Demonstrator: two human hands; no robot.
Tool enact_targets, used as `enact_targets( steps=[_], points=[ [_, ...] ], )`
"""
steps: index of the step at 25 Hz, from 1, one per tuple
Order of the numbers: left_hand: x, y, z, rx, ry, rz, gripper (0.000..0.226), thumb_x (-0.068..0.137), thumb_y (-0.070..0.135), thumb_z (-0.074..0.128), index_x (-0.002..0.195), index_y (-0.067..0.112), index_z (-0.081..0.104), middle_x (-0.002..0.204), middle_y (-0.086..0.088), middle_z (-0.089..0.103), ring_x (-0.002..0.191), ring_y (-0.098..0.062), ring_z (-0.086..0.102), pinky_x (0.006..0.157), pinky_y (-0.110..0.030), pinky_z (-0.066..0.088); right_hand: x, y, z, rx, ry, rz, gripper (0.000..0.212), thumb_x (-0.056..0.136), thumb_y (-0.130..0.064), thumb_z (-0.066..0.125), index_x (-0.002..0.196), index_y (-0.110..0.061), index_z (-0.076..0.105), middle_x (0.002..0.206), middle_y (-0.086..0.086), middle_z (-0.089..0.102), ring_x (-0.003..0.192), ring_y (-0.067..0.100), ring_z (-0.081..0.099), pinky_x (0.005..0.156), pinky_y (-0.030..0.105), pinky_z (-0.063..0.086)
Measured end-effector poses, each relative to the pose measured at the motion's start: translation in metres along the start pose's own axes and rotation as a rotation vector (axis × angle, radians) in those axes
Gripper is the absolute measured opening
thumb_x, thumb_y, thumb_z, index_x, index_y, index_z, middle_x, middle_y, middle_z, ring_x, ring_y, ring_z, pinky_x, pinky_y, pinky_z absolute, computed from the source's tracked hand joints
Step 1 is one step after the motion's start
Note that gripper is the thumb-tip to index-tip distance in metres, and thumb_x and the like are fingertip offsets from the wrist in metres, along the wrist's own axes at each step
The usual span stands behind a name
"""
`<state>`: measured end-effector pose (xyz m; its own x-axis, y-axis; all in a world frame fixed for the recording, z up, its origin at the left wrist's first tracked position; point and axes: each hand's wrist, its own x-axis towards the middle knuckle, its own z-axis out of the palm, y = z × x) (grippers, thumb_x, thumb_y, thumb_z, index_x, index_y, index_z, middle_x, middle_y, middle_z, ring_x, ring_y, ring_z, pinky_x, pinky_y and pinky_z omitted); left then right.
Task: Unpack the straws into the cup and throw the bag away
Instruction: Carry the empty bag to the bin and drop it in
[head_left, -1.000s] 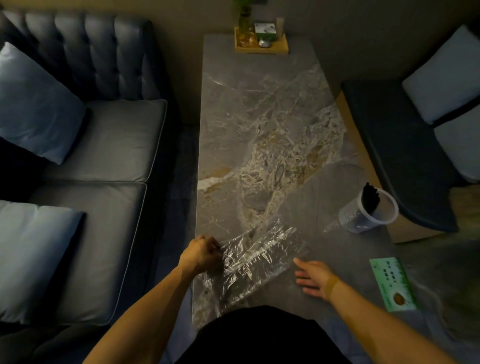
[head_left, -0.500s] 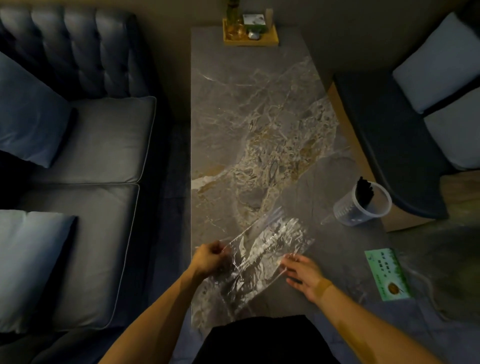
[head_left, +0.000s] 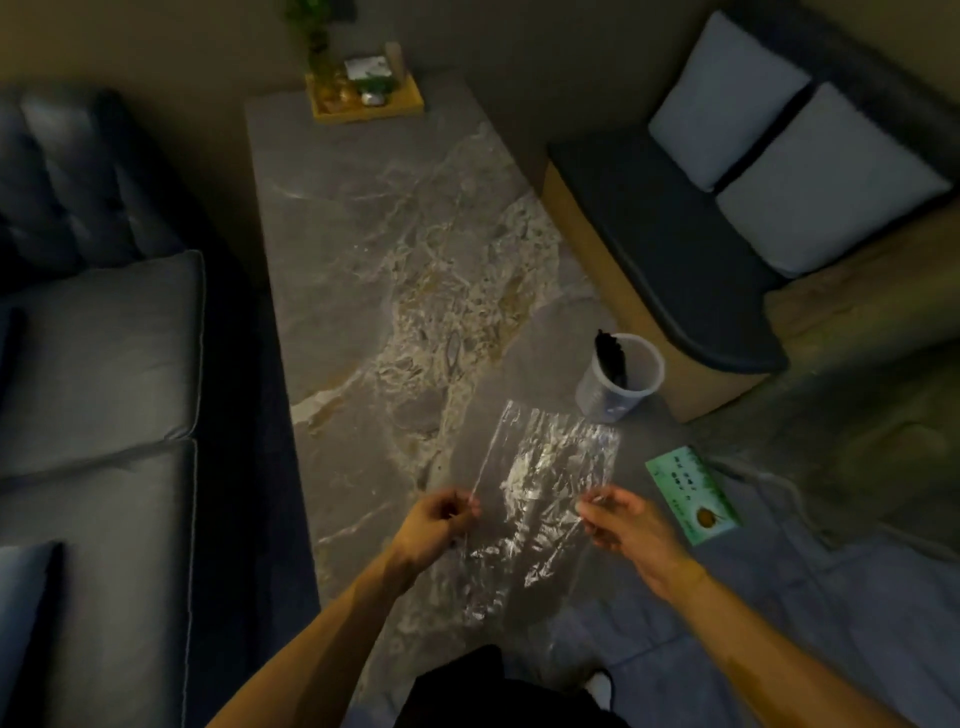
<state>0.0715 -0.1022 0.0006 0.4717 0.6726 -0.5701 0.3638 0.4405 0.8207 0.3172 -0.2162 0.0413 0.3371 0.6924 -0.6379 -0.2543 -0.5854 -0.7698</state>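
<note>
Clear bag (head_left: 550, 478) stretched between both hands, left hand (head_left: 434, 525) and right hand (head_left: 626, 525) pinching its edges

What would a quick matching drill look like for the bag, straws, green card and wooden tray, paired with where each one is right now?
Things:
1. clear plastic bag
2. black straws
3. green card
4. wooden tray

Places:
A. far end of the table
B. standing in the cup
C. pinched between the left hand and right hand
D. near right part of the table, right of the bag

Pairs: 1-C, 2-B, 3-D, 4-A
</note>
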Motion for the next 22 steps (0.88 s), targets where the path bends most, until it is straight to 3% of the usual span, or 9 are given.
enact_targets(
  steps=[6, 11, 17, 22],
  points=[
    [0.002, 0.037, 0.116, 0.111, -0.116, 0.095, 0.015, 0.09, 0.011, 0.066, 0.079, 0.022, 0.066, 0.07, 0.003, 0.064, 0.064, -0.012, 0.059, 0.058, -0.019, 0.047, -0.053, 0.034, -0.104, 0.134, 0.112, -0.036, 0.015, 0.077, -0.011, 0.077, 0.088, -0.014, 0.067, 0.08, 0.001, 0.068, 0.072, 0.013, 0.062, 0.059, 0.022, 0.049],
    [-0.01, 0.057, 0.233, 0.195, -0.221, 0.162, 0.004, 0.089, 0.013, 0.067, 0.086, 0.016, 0.066, 0.073, 0.001, 0.062, 0.062, -0.009, 0.057, 0.056, -0.017, 0.047, -0.106, 0.073, -0.206, 0.203, 0.305, -0.082, 0.012, 0.078, -0.016, 0.076, 0.089, -0.016, 0.071, 0.082, 0.0, 0.075, 0.072, 0.012, 0.069, 0.063, 0.023, 0.05],
    [-0.022, 0.075, 0.373, 0.29, -0.349, 0.258, 0.013, 0.088, 0.001, 0.065, 0.08, 0.01, 0.061, 0.066, -0.002, 0.055, 0.056, -0.012, 0.047, 0.049, -0.016, 0.04, -0.164, 0.117, -0.314, 0.314, 0.551, -0.158, 0.009, 0.075, -0.018, 0.078, 0.082, -0.015, 0.074, 0.076, 0.0, 0.075, 0.067, 0.009, 0.068, 0.056, 0.018, 0.051],
    [-0.034, 0.082, 0.466, 0.374, -0.475, 0.254, 0.014, 0.087, 0.004, 0.068, 0.079, 0.014, 0.063, 0.066, 0.001, 0.061, 0.053, -0.005, 0.054, 0.049, -0.015, 0.044, -0.218, 0.153, -0.378, 0.377, 0.624, -0.168, 0.007, 0.082, -0.012, 0.072, 0.083, -0.018, 0.074, 0.075, 0.0, 0.074, 0.07, 0.01, 0.067, 0.065, 0.023, 0.054]
  ],
)
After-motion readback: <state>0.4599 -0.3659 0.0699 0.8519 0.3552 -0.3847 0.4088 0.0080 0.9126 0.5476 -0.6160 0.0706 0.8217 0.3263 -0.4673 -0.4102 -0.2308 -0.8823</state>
